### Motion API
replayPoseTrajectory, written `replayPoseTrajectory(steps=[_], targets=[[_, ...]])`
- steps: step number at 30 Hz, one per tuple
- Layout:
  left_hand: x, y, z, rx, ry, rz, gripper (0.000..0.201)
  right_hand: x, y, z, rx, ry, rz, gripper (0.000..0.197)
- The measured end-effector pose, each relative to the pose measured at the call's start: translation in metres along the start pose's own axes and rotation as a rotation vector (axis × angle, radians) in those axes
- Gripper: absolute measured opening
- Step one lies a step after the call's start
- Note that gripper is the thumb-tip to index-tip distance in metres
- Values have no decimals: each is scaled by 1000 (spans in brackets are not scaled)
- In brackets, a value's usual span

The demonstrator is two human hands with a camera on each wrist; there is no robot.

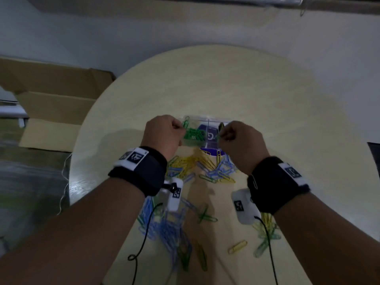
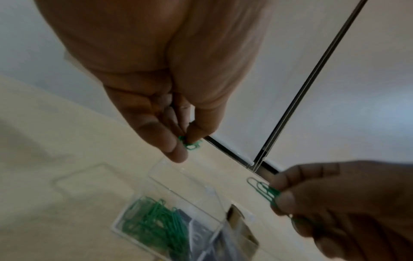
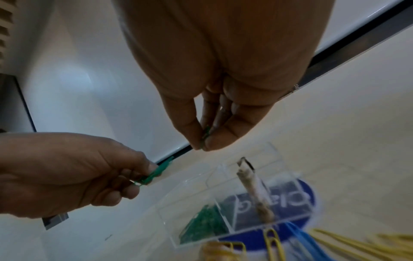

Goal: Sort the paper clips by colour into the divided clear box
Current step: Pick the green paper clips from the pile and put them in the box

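The divided clear box stands mid-table, and its left compartment holds a heap of green clips. Both hands hover over it. My left hand pinches a few green clips between thumb and fingers above the left compartment. My right hand pinches more green clips over the middle of the box. In the right wrist view, the right hand grips a green clip, and the left hand holds its green clips beside the box.
Loose yellow, blue and green clips lie in heaps on the round table between box and body. One blurred pale clip leans in a middle compartment. A cardboard box sits left of the table. Wrist-camera cables trail over the clips.
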State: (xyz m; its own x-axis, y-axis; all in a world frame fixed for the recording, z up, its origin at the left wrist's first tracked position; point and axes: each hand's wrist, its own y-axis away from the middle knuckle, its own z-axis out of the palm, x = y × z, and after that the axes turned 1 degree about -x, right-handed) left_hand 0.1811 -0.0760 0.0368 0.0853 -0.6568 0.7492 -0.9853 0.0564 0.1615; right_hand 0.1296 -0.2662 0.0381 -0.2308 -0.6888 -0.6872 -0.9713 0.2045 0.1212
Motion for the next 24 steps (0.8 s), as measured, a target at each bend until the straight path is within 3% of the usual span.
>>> replayPoseTrajectory(steps=[5,8,11,15,17,20,24], targets=[[-6,-21,4,-30,-80,6,22,-18,-38,23,-82,33,34,14],[-20,-9,-7,39,-94,55,19,-14,-28,25,-34,70,4,17],[-53,28,-19,86,-246,139,17,-2,3,34,19,89,-115,18],[-106,89,-13,-72,-533,261,29,9,43,80,-329,268,-404,45],[-120,111,-2,-183,-645,263,44,16,55,97,-458,472,-437,62],[-128,135,6,-302,-687,286,53,28,72,95,-484,578,-434,76],[-126,156,9,-377,-642,356,45,48,97,62,-488,602,-333,79]])
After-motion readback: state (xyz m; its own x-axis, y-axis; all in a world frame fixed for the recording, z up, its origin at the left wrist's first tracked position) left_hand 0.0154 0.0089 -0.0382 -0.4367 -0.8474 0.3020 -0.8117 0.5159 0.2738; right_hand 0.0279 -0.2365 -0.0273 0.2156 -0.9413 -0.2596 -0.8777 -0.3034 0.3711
